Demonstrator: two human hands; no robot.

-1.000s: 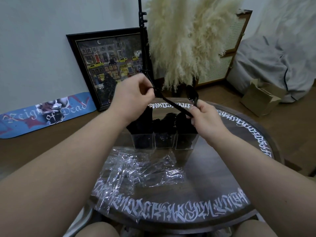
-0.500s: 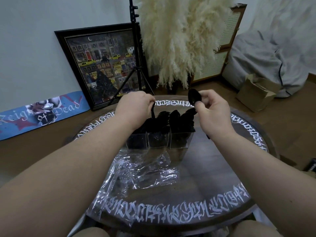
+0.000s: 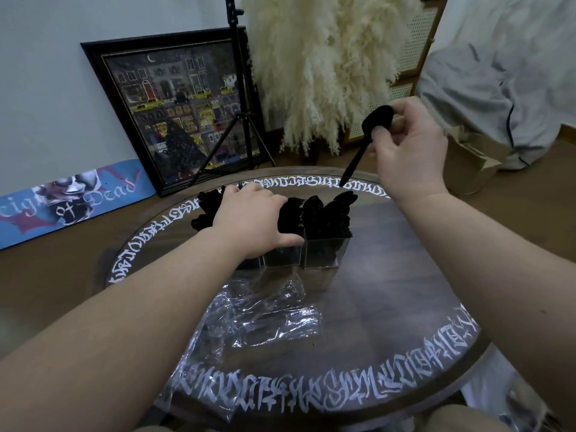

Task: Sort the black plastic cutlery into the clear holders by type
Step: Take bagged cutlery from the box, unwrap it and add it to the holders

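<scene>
A black plastic spoon (image 3: 367,132) hangs bowl-up, handle pointing down toward 7 o'clock, above and just right of the row of clear square plastic holders (image 3: 321,252) near the worktop's centre. The right hand (image 3: 411,151) has its grip clamped on the spoon's bowl. The holders look packed with black cutlery, so I judge the sorting nearly done, with this spoon left to drop. The left hand (image 3: 249,219) lies over the left holders' cutlery, fingers curled onto it. Crumpled clear plastic wrapping (image 3: 268,313) lies at 6 o'clock on the round dark wooden worktop with white lettering (image 3: 405,275).
</scene>
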